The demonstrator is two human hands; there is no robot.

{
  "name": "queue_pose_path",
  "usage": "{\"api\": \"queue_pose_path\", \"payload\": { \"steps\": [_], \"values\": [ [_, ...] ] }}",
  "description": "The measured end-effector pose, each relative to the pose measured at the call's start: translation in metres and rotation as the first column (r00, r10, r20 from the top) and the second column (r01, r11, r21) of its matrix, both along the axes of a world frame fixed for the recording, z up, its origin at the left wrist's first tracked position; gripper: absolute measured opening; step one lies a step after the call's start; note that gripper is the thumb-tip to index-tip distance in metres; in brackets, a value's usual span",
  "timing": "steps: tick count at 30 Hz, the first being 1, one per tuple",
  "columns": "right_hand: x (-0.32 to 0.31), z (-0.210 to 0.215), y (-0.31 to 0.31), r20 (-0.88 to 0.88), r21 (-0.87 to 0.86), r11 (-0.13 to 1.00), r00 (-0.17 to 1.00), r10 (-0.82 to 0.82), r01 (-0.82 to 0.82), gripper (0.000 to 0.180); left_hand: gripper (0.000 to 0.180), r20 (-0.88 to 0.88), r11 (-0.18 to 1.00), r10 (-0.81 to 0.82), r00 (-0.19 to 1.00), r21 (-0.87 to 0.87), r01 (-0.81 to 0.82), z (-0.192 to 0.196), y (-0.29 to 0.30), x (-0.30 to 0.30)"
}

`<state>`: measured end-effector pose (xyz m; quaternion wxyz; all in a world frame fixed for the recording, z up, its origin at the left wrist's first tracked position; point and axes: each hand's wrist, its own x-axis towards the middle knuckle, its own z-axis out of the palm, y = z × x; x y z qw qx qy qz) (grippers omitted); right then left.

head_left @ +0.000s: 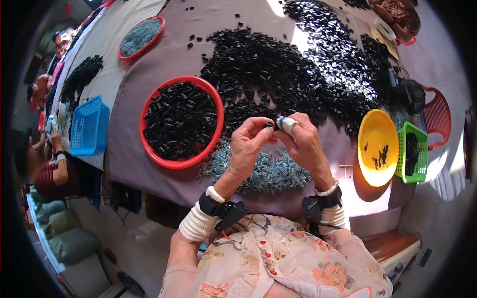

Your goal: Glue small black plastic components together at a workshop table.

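Pinching is observed at both hands: a small black plastic part is gripped between the fingertips of the left hand and the right hand, held above the near edge of the table. A white wrap is seen on one finger of the right hand. Directly beneath the hands a heap of small grey-blue parts is spread on the purple cloth. A red round tray filled with black parts is placed just to the left of the hands. A large pile of loose black parts is spread beyond the hands. To the right, a yellow bowl with a few black pieces is set beside a green basket. A blue basket is noted far left.
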<state>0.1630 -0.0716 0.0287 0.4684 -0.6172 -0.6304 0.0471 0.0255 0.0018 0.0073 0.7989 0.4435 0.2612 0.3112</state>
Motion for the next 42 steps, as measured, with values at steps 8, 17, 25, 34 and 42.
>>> {"api": "queue_pose_path", "payload": {
  "steps": [8, 17, 25, 34, 42],
  "values": [
    [0.007, 0.019, 0.003, 0.158, -0.170, 0.983, 0.983, 0.092, -0.064, 0.014, 0.021, -0.003, 0.998, -0.007, 1.000, 0.058, 0.007, 0.002, 0.000, -0.003],
    [0.012, 0.012, -0.001, 0.015, -0.109, 0.994, 1.000, -0.027, 0.029, 0.023, 0.022, 0.015, 0.999, -0.008, 1.000, 0.041, 0.007, 0.003, 0.002, 0.000],
    [0.010, 0.010, 0.006, 0.012, -0.064, 0.998, 1.000, 0.003, -0.002, 0.022, 0.024, -0.051, 0.997, 0.002, 0.999, 0.080, 0.002, 0.005, 0.002, -0.002],
    [0.011, 0.007, 0.006, 0.021, -0.017, 1.000, 1.000, 0.007, -0.006, 0.020, 0.024, -0.084, 0.990, -0.005, 0.996, 0.142, 0.017, 0.003, -0.001, 0.000],
    [0.013, 0.003, 0.003, 0.040, -0.027, 0.999, 0.999, 0.019, -0.018, 0.017, 0.023, -0.117, 0.978, 0.015, 0.993, 0.207, 0.010, 0.001, -0.003, 0.002]
  ]
}}
